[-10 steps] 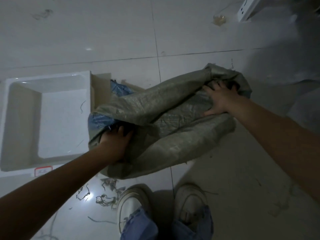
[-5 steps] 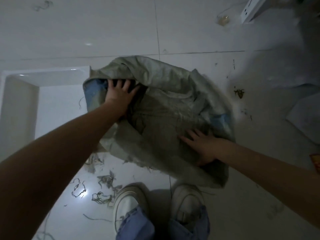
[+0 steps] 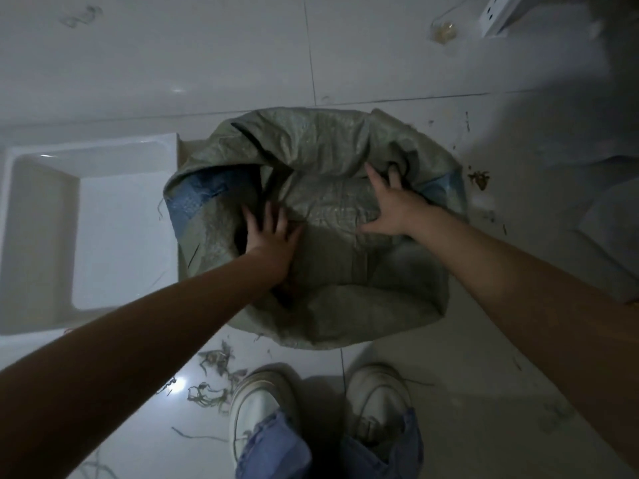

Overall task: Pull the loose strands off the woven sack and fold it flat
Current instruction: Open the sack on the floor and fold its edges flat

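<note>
The grey-green woven sack [image 3: 321, 146], with blue stripes at its left and right sides, lies bunched and partly folded on the tiled floor in front of my feet. My left hand [image 3: 273, 236] presses flat on the sack's middle-left with its fingers spread. To the right, my right hand [image 3: 394, 209] lies spread on the sack, and its fingertips reach into a dark fold near the far right edge. Pulled-off loose strands [image 3: 214, 361] lie scattered on the floor near my left shoe.
A white rectangular tray [image 3: 41, 236] sits on the floor against the sack's left side. My two white shoes [image 3: 262, 402] stand just below the sack. More debris [image 3: 479, 178] lies right of the sack, and a white power strip [image 3: 494, 12] at the top right.
The sack's far part has been folded toward me. My left hand moved from the far left edge to the middle; my right hand moved from the near side up to the far right.
</note>
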`<control>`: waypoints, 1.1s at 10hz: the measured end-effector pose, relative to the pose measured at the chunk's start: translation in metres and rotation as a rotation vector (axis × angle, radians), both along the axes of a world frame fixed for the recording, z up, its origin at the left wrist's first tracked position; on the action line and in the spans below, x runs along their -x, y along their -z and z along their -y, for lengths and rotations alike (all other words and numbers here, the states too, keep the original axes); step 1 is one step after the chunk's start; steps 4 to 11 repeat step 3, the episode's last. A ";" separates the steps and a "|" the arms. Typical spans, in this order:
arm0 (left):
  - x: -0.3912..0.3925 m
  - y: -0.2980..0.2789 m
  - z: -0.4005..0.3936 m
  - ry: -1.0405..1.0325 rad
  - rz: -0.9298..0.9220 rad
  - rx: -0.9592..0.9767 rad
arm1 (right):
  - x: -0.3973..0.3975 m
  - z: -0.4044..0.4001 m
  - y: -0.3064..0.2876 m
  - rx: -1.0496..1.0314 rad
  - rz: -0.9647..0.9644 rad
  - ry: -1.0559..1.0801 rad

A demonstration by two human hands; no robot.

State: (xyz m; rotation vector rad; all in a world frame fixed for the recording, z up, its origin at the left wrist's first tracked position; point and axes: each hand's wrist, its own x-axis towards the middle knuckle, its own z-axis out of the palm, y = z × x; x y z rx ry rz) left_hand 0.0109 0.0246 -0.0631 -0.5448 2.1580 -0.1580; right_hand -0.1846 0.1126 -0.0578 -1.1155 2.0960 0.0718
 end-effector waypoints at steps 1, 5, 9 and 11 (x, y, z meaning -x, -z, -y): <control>-0.011 0.008 0.004 -0.009 0.012 0.005 | 0.008 0.004 0.004 0.042 -0.004 0.124; -0.012 -0.001 0.010 -0.100 -0.103 -0.095 | 0.007 0.015 0.008 0.073 0.056 0.256; -0.012 -0.001 0.010 -0.100 -0.103 -0.095 | 0.007 0.015 0.008 0.073 0.056 0.256; -0.012 -0.001 0.010 -0.100 -0.103 -0.095 | 0.007 0.015 0.008 0.073 0.056 0.256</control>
